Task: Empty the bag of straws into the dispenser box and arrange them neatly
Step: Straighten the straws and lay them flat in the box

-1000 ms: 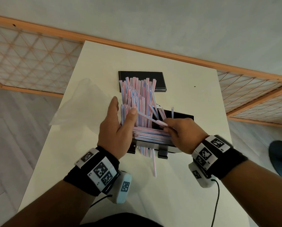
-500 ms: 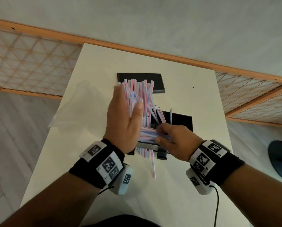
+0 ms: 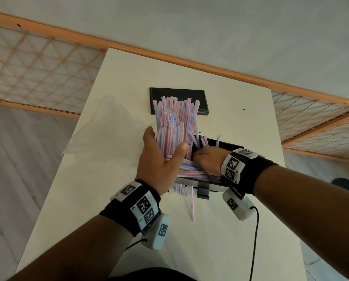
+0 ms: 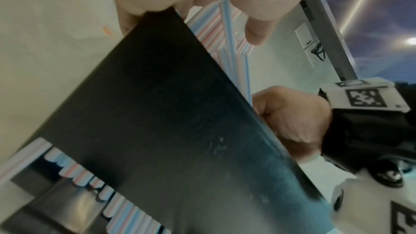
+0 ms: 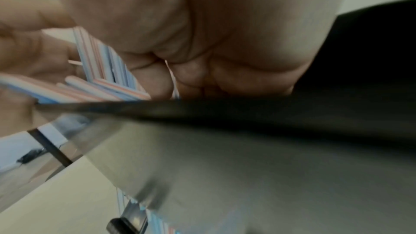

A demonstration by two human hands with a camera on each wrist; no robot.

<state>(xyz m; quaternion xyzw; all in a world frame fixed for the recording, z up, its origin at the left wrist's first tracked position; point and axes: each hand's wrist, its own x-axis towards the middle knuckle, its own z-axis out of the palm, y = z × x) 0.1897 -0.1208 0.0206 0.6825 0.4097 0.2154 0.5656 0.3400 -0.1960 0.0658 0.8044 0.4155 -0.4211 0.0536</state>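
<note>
A thick bunch of pink-and-blue striped straws (image 3: pixel 175 122) stands upright at the left end of the black dispenser box (image 3: pixel 228 146). My left hand (image 3: pixel 165 142) clasps this bunch, thumb on the near side and fingers behind it. More straws (image 3: pixel 191 171) lie flat in the box. My right hand (image 3: pixel 200 157) reaches into the box with fingers curled down on them; the right wrist view shows straws (image 5: pixel 108 81) under those fingers (image 5: pixel 153 77). The left wrist view shows the box's black wall (image 4: pixel 168 113), with straw ends (image 4: pixel 74 172) poking out at its base.
The box's black lid (image 3: pixel 178 98) lies flat behind the straws. A crumpled clear bag (image 3: pixel 108 128) lies on the white table (image 3: pixel 240 230) at the left. One loose straw (image 3: pixel 192 207) lies in front of the box. A cable (image 3: pixel 254 240) trails from my right wrist.
My left hand slid up the standing bunch, then came back down to clasp it. My right hand stopped pinching a single straw and pushed leftwards and deeper into the box.
</note>
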